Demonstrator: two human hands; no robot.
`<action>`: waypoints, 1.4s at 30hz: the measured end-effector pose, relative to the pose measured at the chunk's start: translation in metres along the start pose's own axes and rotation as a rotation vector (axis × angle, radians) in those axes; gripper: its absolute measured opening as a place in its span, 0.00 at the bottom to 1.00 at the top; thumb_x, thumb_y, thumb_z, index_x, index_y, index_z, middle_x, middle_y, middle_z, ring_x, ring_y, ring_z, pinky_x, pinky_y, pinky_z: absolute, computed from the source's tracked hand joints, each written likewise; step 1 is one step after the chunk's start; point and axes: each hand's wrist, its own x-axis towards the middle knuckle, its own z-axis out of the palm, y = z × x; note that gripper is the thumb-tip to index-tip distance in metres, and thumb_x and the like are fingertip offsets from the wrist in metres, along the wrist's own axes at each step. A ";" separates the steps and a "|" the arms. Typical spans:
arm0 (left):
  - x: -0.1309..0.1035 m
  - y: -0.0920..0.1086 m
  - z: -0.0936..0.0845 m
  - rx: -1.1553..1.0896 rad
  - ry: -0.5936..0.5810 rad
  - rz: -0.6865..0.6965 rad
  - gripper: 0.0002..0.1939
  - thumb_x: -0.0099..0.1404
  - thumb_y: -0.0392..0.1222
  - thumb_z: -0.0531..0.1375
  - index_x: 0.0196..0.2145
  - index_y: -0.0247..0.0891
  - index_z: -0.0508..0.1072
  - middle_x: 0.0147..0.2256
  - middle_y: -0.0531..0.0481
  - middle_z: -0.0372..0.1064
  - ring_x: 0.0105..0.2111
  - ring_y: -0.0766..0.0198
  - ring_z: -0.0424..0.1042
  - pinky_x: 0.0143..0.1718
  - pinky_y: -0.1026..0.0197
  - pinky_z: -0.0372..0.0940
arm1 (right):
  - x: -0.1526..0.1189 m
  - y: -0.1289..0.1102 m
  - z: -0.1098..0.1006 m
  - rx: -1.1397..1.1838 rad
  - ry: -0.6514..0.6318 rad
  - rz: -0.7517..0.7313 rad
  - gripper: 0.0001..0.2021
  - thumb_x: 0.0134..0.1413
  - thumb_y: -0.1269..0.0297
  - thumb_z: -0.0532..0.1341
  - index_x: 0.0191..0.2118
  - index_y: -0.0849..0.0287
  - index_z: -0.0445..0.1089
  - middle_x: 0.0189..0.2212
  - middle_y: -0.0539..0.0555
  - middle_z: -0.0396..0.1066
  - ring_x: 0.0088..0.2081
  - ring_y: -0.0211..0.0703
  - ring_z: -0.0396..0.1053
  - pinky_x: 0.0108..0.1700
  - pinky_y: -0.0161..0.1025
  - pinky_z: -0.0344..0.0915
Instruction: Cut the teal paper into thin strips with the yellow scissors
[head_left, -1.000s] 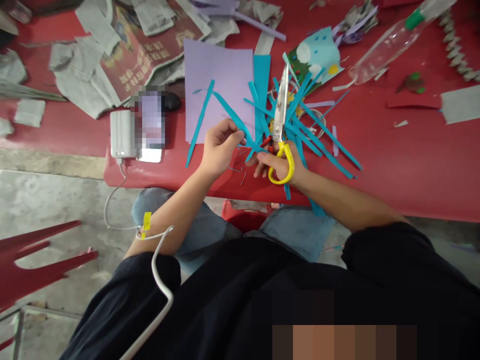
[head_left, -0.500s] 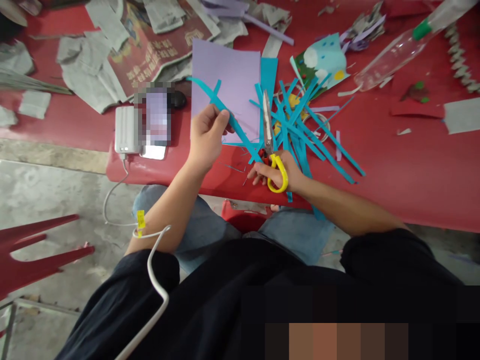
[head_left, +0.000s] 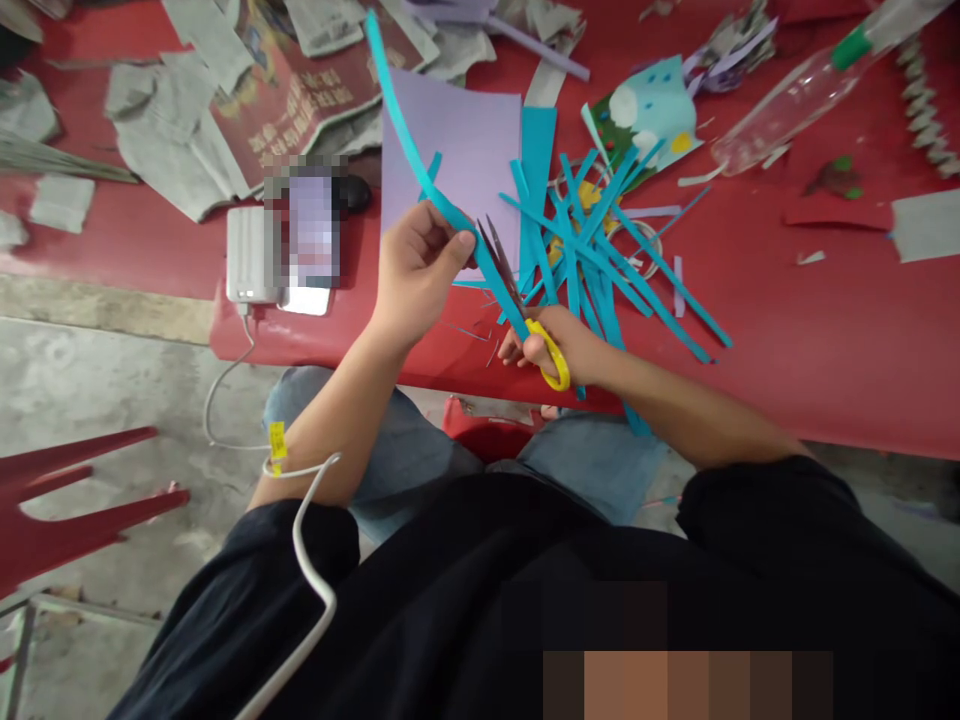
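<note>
A long blue paper strip (head_left: pixel 405 140) is pinched between the thumb and fingers of my left hand (head_left: pixel 424 262); its far end rises up and left over the purple paper (head_left: pixel 450 130). My right hand (head_left: pixel 559 345) is closed around the yellow handles of the scissors (head_left: pixel 555 360). The scissor blades point up and left, slightly apart, beside the lower part of the strip. The strip's lower end reaches my right thumb. A loose pile of blue strips (head_left: pixel 592 250) lies right of the scissors, and a blue sheet (head_left: pixel 538 150) shows beside the purple paper.
A phone (head_left: pixel 311 225) and a white power bank (head_left: pixel 250 255) with a cable lie at the left. Torn newspaper (head_left: pixel 165 130) covers the back left of the red table (head_left: pixel 810 370). A clear plastic bottle (head_left: pixel 787 115) and a painted card (head_left: pixel 649 110) are at the back right.
The blue strip in my left hand now extends farther up and left. The scissors have tilted left, with their blades beside the strip and slightly parted.
</note>
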 end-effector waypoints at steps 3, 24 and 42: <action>0.001 -0.004 0.000 0.018 0.046 0.011 0.22 0.69 0.55 0.76 0.37 0.44 0.68 0.29 0.56 0.70 0.29 0.64 0.78 0.33 0.59 0.74 | -0.002 -0.002 0.001 0.050 -0.015 0.004 0.38 0.56 0.21 0.67 0.41 0.59 0.76 0.39 0.63 0.83 0.41 0.57 0.85 0.39 0.44 0.81; -0.004 0.009 0.005 0.038 0.118 -0.110 0.14 0.68 0.35 0.75 0.39 0.44 0.71 0.24 0.60 0.73 0.25 0.67 0.79 0.31 0.63 0.74 | -0.003 -0.020 0.007 -0.018 0.006 0.135 0.38 0.58 0.21 0.66 0.38 0.58 0.76 0.37 0.63 0.83 0.38 0.55 0.85 0.37 0.45 0.81; -0.018 0.014 0.018 0.044 0.159 -0.175 0.10 0.69 0.36 0.74 0.40 0.43 0.75 0.27 0.57 0.76 0.28 0.66 0.81 0.34 0.63 0.77 | -0.006 -0.014 0.016 0.090 0.059 0.195 0.47 0.49 0.10 0.58 0.37 0.58 0.74 0.38 0.64 0.84 0.37 0.52 0.86 0.34 0.40 0.80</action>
